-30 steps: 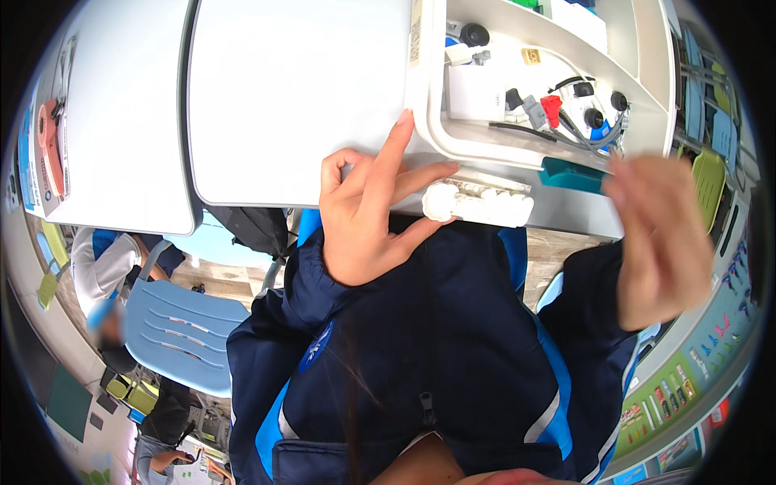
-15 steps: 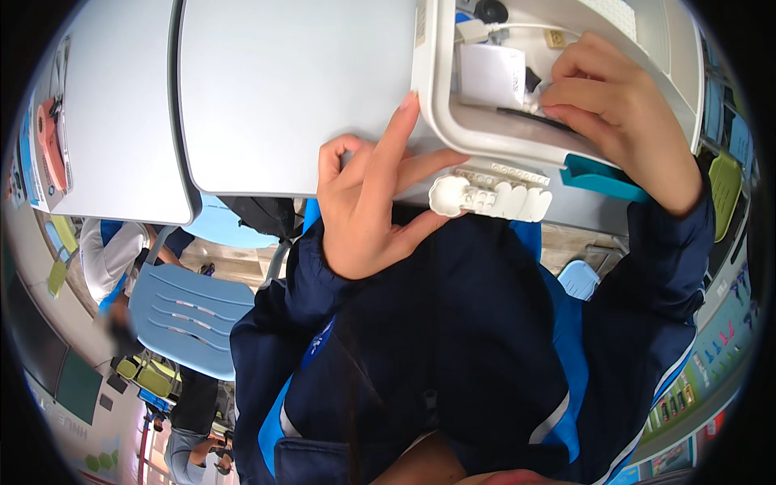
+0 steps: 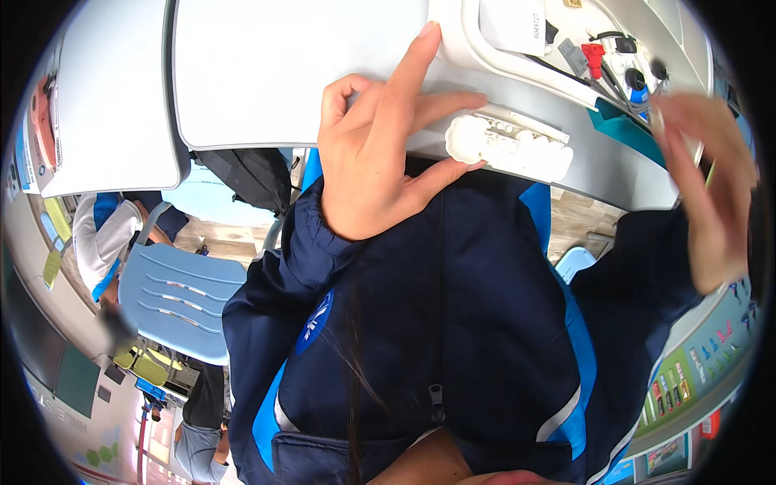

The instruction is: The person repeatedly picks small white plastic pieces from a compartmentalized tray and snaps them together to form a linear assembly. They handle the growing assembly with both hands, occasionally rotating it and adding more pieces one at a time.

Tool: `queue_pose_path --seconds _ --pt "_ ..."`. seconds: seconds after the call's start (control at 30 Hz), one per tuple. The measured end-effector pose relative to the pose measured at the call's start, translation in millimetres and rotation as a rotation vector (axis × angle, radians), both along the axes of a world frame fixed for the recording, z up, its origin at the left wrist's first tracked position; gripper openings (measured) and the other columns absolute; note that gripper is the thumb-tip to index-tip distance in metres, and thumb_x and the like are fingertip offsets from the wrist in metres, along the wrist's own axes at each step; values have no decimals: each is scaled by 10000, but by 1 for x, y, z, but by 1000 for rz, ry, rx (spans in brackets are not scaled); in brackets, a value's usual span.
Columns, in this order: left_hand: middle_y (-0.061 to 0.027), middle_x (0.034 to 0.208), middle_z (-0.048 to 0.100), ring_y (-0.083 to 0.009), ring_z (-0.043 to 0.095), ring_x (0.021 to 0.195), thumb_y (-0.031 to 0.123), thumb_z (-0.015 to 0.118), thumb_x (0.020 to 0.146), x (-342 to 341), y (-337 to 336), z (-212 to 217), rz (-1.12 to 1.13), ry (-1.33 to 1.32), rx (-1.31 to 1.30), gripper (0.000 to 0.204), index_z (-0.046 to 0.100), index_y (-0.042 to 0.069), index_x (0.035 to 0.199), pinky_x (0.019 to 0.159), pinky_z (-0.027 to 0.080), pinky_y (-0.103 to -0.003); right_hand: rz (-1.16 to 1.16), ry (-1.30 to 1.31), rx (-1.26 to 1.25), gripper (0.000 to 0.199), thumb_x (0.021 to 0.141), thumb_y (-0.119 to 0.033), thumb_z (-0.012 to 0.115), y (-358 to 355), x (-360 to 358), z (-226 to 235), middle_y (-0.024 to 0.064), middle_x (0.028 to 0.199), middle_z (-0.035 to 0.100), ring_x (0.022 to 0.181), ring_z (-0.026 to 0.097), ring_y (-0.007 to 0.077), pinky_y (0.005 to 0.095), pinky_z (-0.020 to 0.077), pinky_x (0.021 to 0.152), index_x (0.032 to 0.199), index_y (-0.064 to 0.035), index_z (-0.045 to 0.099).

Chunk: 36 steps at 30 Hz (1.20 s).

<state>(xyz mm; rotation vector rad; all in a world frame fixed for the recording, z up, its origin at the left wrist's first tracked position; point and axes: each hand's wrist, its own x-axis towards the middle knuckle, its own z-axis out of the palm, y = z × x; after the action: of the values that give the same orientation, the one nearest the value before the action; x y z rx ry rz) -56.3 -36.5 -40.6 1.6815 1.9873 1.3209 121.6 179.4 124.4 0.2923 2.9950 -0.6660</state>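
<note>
My left hand (image 3: 376, 153) holds a white toy-brick assembly (image 3: 525, 153) at its left end, with the thumb below and a finger above. The assembly has a scalloped round end, a studded middle and a row of rounded pieces. It is held at the table's near edge. The index finger stretches up to the corner of a white tray (image 3: 517, 69). My right hand (image 3: 715, 190) is off to the right, beside the tray's teal corner piece (image 3: 626, 133). Motion smears its fingers, so whether it carries anything is unclear.
Inside the tray lie a white paper packet (image 3: 517, 24), a red piece (image 3: 593, 61), a grey piece (image 3: 572, 56) and several black parts. A blue chair (image 3: 178, 299) stands at the left, near a black bag (image 3: 250, 178). Other people are at the far left.
My right hand has come out of the tray and swung to the right. The left hand still grips the white assembly. The whole view has shifted, showing more of the tray's right side.
</note>
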Motion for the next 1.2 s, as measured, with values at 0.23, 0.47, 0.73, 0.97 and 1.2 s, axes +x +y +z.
queue_pose_path --seconds 0.23,0.47,0.73,0.97,1.2 --pt "4 1097 788 -138 646 860 281 909 721 -4 -1 3 -56 9 -53 1054 324 -27 1542 921 341 -319 -205 318 -190 271 750 112 692 -93 -1 -40 251 1027 668 893 659 339 363 552 741 1019 131 727" --pt "-1 1123 782 -151 610 851 232 892 743 -5 -1 18 -72 -42 -111 1063 288 -52 1570 841 346 -306 -414 382 -142 222 808 115 713 -108 -12 -82 154 971 697 851 665 244 290 528 731 1021 61 749" --pt "10 1114 783 -167 613 821 202 898 714 -6 -2 21 -69 -46 -97 1043 336 -50 1555 831 359 -306 -425 369 -118 217 826 78 773 -111 -21 -80 123 943 735 827 694 201 262 530 745 1029 31 713" --pt "13 1107 784 -161 607 817 197 891 728 -6 1 26 -68 -57 -129 1018 345 -53 1550 826 362 -304 -386 334 -134 191 818 103 761 -105 -24 -75 122 917 740 851 714 223 269 535 760 990 43 706" --pt "100 1056 777 -153 580 831 311 911 670 -1 -2 2 -15 3 25 1035 408 -16 1513 895 364 -333 -365 394 -254 221 742 143 735 -95 -23 -80 102 841 711 737 672 241 284 510 628 913 5 716"
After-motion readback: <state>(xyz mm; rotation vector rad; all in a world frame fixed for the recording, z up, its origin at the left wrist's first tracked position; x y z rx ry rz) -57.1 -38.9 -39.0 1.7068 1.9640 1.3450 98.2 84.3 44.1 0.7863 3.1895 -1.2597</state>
